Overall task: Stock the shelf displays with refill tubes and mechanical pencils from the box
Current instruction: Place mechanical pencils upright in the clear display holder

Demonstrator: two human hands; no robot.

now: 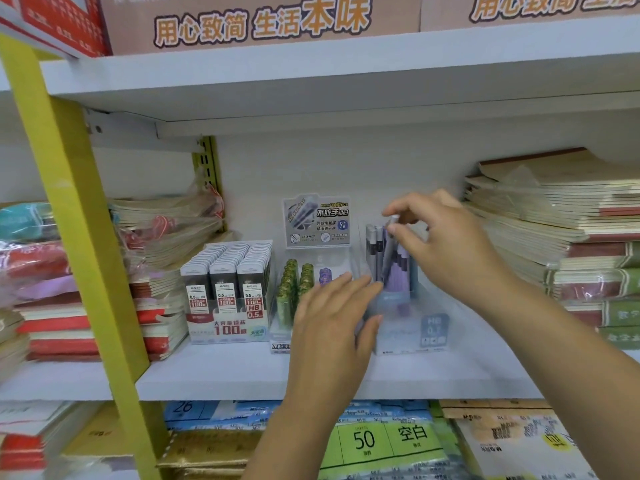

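The right hand (446, 251) pinches a pencil (389, 252) mid-frame. The left hand (332, 323), fingers straight, touches the clear stand (415, 336). Pushing too hard could tip the stand over.

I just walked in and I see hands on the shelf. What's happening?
A person is filling a shop shelf. The right hand pinches the top of a pencil that stands tilted among others in the clear display. The left hand, fingers straight, seems to steady the display's front. To the left stand green tubes, then lead boxes.
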